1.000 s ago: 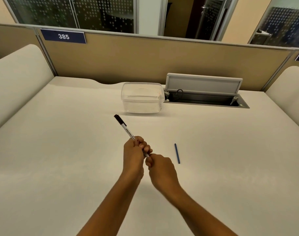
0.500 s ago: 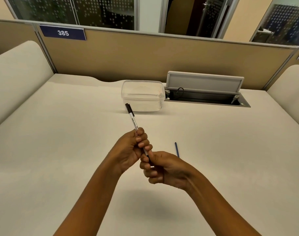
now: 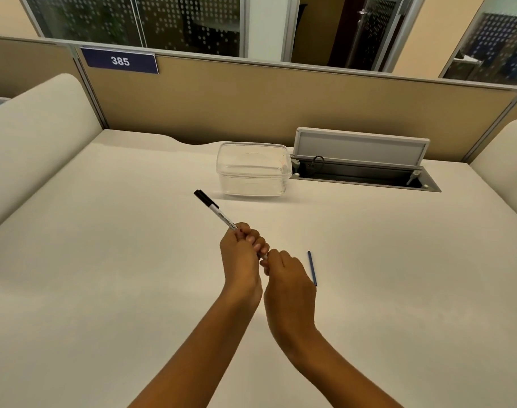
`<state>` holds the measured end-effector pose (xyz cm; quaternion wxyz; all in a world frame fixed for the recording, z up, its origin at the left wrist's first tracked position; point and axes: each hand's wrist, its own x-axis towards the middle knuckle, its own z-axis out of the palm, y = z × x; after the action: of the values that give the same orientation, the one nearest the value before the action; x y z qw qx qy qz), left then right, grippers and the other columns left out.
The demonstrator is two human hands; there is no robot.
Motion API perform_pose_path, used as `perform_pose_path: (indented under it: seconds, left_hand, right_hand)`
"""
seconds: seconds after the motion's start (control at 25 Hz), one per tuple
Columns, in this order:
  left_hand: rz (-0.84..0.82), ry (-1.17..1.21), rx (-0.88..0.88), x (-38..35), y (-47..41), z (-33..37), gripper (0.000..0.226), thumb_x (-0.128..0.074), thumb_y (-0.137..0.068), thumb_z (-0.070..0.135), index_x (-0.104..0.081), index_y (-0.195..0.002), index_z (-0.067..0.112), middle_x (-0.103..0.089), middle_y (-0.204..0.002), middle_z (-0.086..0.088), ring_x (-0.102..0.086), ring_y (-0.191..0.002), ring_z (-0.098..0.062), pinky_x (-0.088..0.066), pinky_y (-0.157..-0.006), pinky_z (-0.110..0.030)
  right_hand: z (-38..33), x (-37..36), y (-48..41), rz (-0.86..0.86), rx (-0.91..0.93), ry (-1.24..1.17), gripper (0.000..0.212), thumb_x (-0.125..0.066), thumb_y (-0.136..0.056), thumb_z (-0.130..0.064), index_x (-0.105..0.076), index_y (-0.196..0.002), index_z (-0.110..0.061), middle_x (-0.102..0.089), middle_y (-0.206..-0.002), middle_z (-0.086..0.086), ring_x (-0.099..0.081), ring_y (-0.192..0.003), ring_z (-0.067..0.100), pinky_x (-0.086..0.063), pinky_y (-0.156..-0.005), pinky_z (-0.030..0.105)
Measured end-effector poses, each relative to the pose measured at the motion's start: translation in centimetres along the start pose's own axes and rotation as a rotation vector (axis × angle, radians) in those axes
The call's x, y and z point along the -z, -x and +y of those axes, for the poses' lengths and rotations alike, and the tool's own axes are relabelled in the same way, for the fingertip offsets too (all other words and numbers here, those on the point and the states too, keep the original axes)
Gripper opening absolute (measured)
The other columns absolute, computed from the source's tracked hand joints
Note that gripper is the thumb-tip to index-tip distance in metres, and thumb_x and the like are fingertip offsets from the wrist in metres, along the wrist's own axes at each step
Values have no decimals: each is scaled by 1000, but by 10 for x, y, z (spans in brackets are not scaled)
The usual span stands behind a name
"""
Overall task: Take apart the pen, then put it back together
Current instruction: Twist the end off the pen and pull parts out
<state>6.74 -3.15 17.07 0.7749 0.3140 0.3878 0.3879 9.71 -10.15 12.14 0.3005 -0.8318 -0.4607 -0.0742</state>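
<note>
Both hands clamped on pen; risk: small end piece slipping from fingers, rolling across table.

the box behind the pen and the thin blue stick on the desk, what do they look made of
The box looks like clear, glossy plastic: the desk shows through its walls and its rim catches light. The thin blue stick looks like slim plastic tubing with a dull finish, perhaps the pen's refill, though it is too small to be sure.
</note>
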Motion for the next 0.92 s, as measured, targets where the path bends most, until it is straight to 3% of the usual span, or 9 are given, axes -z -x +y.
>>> perform_pose_path:
  seconds: [0.04, 0.12, 0.24, 0.4, 0.48, 0.6, 0.64, 0.76, 0.92]
  left_hand:
    - [3, 2, 21, 1, -1, 2, 36, -18, -91, -2, -38, -66, 15, -35, -42, 9, -34, -35, -6, -26, -48, -24]
    - [0, 11, 84, 3, -4, 6, 36, -19, -91, 0, -39, -65, 16, -33, -42, 9, -32, -37, -8, -26, -47, -22]
    - [-29, 18, 138, 6, -5, 8, 36, -19, -89, 0, -39, -64, 16, -32, -42, 7, -30, -36, -8, -29, -45, -21]
    - [-99, -16, 138, 8, -6, 6, 33, -19, -90, -1, -40, -68, 12, -33, -46, 5, -30, -37, -8, -32, -44, -21]
    - [-84, -40, 137, 6, -6, 2, 34, -18, -90, -3, -39, -69, 12, -33, -47, 5, -31, -37, -8, -32, -44, -21]
    - [21, -57, 72, 0, -4, -4, 34, -17, -91, -4, -38, -71, 13, -31, -55, 2, -31, -35, -6, -29, -46, -21]
    - [44, -52, 53, -2, -4, -5, 34, -17, -92, -4, -39, -71, 12, -31, -57, 1, -31, -35, -6, -29, -47, -22]
    - [52, -44, 28, -2, -3, -4, 33, -19, -95, -2, -39, -72, 12, -31, -58, 1, -31, -37, -7, -29, -50, -23]
    - [22, 7, 52, 1, -4, 1, 35, -20, -98, 4, -39, -70, 12, -33, -48, 5, -31, -35, -7, -31, -49, -23]
  right_hand:
    - [0, 4, -4, -35, -49, -68, 14, -68, -80, -8, -60, -75, -18, -59, -65, -6, -52, -56, 11, -40, -48, 16]
    - [3, 15, -15, -274, -240, -342, 23, -52, -93, -21, -59, -71, -25, -58, -68, -10, -52, -60, 9, -40, -55, 17]
    - [14, 35, -25, -511, -442, -780, 20, -60, -89, -28, -74, -78, -19, -69, -71, -2, -58, -57, 8, -50, -57, 21]
    - [28, 45, -30, -593, -371, -819, 17, -67, -84, -23, -76, -81, -9, -69, -63, 1, -59, -54, 7, -50, -54, 17]
    - [27, 44, -27, -529, -358, -740, 16, -69, -82, -23, -76, -77, -10, -69, -61, 2, -58, -50, 8, -50, -53, 21]
    - [18, 24, -12, -149, -47, -191, 13, -75, -77, -18, -72, -68, -9, -66, -56, 5, -54, -45, 13, -50, -50, 28]
    - [14, 18, -5, -45, 38, -91, 11, -78, -73, -17, -72, -69, -9, -67, -57, 5, -56, -45, 14, -51, -49, 25]
    - [8, 16, -2, -14, 12, -180, 13, -78, -71, -18, -72, -79, -10, -71, -66, 3, -63, -54, 12, -47, -56, 14]
    - [9, 28, -10, -169, -303, -513, 15, -71, -80, -26, -72, -89, -15, -71, -74, -4, -67, -61, 10, -53, -60, 12]
